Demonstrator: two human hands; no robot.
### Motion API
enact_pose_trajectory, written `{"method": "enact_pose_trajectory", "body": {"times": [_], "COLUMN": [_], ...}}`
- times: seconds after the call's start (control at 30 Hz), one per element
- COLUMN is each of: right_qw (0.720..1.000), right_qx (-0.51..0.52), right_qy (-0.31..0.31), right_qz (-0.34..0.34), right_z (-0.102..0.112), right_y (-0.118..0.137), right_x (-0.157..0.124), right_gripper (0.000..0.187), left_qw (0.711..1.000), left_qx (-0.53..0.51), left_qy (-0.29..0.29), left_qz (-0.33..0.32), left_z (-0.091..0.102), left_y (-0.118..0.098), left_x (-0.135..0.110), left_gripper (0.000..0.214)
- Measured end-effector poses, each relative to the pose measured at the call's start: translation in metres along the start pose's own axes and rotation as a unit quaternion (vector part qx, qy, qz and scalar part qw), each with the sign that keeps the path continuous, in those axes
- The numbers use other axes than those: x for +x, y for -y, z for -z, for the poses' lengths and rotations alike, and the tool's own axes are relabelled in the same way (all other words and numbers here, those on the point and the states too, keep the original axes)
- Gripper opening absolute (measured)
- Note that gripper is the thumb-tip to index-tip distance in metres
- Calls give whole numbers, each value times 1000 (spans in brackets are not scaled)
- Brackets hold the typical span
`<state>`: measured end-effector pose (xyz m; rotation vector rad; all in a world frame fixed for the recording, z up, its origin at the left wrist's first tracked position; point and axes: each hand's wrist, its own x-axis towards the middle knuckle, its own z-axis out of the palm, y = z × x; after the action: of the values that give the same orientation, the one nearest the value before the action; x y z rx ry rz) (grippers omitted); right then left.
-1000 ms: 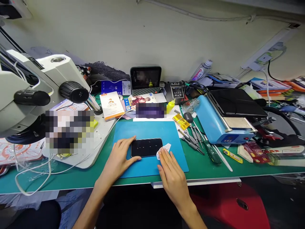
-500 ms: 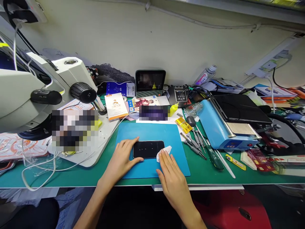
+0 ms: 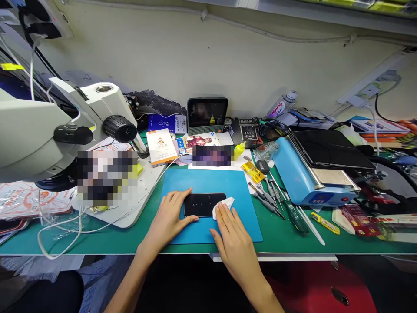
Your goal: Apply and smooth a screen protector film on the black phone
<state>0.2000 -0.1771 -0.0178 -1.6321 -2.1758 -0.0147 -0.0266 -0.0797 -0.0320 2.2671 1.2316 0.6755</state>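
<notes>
A smartphone (image 3: 202,208) with a dark screen lies sideways on a blue mat (image 3: 241,230). My left hand (image 3: 171,215) holds its left end, the thumb along the near edge and the fingers at the far corner. Under the fingers of my right hand (image 3: 234,237) is a crumpled white tissue (image 3: 229,201), pressed onto the right end of the screen. That hand covers part of the tissue and the phone's near right corner. A few small light marks show on the glass.
A microscope (image 3: 110,104) leans in from the left. Right of the mat lie several screwdrivers (image 3: 269,202), a green-handled tool (image 3: 296,217) and a blue machine (image 3: 293,174) with a black tablet-like panel (image 3: 332,148). A white box (image 3: 161,145) and a small screen (image 3: 207,112) stand behind.
My right hand has slid the tissue slightly left over the phone's screen. My left hand keeps its hold on the phone. The whole view has shifted a little.
</notes>
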Motion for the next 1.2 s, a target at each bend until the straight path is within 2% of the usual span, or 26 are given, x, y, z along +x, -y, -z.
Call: {"method": "enact_pose_trajectory", "body": {"times": [0.17,0.4,0.6,0.67,0.83,0.9,1.07,1.13,1.2], "right_qw": [1000,999,999,999,999,998,998,998,999], "right_qx": [-8,-32,-42,-42,-49,-53,-52,-49,-45], "right_qy": [-14,5,-16,-17,-5,-7,-21,-20,-15], "right_qz": [-16,4,-1,0,21,27,15,18,24], "right_z": [-14,-5,-21,-21,-10,-10,-24,-25,-22], "right_y": [0,15,12,16,28,28,23,26,31], "right_x": [31,-4,35,33,-3,1,42,40,25], "right_gripper": [74,79,65,63,68,65,54,56,60], "left_qw": [1000,1000,1000,1000,1000,1000,1000,999,998], "left_qx": [0,1,3,2,-8,-14,-31,-43,-59], "left_qy": [5,0,2,1,-1,0,4,4,2], "left_qz": [-3,-1,-6,-7,-3,-1,3,7,14], "left_z": [0,0,0,-1,-1,-1,0,0,1], "left_y": [1,0,1,1,1,1,1,1,1], "left_x": [0,0,1,0,0,1,0,-1,-1], "left_gripper": [77,83,78,78,83,83,77,76,77]}}
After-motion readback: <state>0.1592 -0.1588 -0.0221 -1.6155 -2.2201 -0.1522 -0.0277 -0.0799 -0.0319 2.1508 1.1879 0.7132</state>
